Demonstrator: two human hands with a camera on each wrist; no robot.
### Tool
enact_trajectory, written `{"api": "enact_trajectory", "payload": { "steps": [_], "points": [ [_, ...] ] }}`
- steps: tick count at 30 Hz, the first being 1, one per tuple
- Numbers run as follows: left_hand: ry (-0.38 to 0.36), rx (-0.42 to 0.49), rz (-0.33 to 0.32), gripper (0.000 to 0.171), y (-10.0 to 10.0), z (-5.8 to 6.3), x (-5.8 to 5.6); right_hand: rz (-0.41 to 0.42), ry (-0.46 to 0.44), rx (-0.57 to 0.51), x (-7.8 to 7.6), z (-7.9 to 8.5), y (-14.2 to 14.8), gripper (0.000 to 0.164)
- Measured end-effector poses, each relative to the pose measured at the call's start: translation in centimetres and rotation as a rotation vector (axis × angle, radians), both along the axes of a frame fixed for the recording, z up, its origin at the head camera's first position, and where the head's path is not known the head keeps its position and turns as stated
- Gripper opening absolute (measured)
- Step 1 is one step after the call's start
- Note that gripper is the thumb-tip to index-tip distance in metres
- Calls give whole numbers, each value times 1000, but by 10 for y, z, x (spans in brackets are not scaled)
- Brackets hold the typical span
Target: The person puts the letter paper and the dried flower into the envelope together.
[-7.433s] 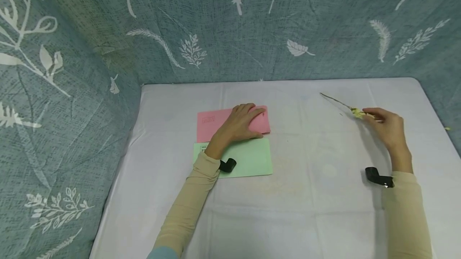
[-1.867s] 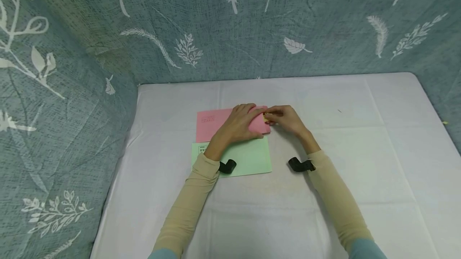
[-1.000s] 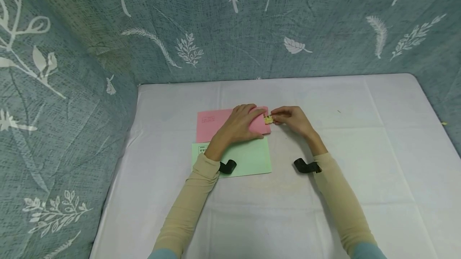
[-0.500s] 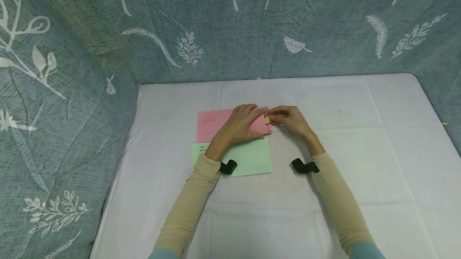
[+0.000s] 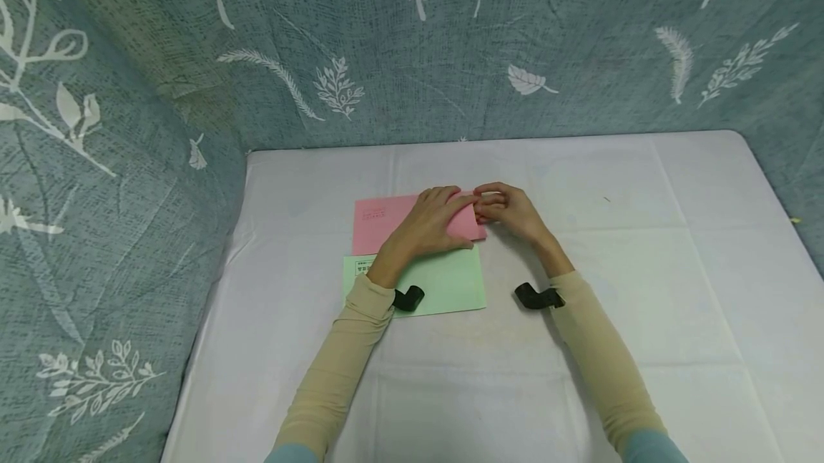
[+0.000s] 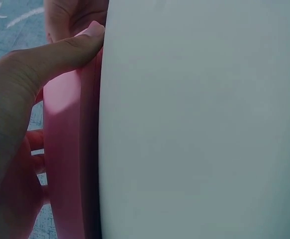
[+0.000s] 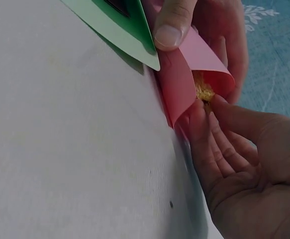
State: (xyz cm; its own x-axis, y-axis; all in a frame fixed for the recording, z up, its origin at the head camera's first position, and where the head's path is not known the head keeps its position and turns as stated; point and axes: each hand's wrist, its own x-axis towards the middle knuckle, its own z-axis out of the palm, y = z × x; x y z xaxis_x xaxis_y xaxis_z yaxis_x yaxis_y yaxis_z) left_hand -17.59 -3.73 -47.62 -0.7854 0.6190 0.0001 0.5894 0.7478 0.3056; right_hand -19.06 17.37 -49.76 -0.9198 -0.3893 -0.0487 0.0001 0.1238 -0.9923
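My left hand (image 5: 428, 220) grips the pink envelope (image 5: 373, 223), thumb along its near edge and fingers over the far one. Squeezed this way, the envelope bows up and its right end gapes, as the right wrist view shows. In that gap sits a yellow dried flower (image 7: 203, 88), pinched between the thumb and fingertips of my right hand (image 7: 254, 159). The flower's stem is hidden inside the envelope. In front of the pink one lies a green envelope (image 5: 444, 284) with print at its upper left, partly under my left wrist.
A white cloth (image 5: 644, 291) covers the table. On it, right of the hands, lies a tiny dark scrap (image 5: 606, 199). Black wrist cameras stick out from the left cuff (image 5: 367, 291) and right cuff (image 5: 566, 284). A patterned teal curtain (image 5: 450, 76) hangs behind and at the left.
My right hand has brought the flower from the table's right side to the pink envelope's mouth, stem first. Lately it has edged left, and the yellow head is mostly out of sight in the head view.
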Motion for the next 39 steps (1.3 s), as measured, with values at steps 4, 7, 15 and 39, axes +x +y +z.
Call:
{"api": "enact_trajectory", "payload": {
  "steps": [4, 7, 15, 39],
  "points": [
    [2, 1, 2, 80, 0, 0, 0, 2, -8, 52, -1, 2, -3, 37],
    [-2, 1, 3, 81, 0, 1, 0, -2, -7, 81, -2, 4, -5, 36],
    [14, 0, 5, 82, 2, 0, -2, -15, 17, 118, -5, 2, -7, 36],
    [-40, -27, 44, 79, 5, 2, -5, -58, -24, -8, -4, 7, 15, 37]
  ]
}}
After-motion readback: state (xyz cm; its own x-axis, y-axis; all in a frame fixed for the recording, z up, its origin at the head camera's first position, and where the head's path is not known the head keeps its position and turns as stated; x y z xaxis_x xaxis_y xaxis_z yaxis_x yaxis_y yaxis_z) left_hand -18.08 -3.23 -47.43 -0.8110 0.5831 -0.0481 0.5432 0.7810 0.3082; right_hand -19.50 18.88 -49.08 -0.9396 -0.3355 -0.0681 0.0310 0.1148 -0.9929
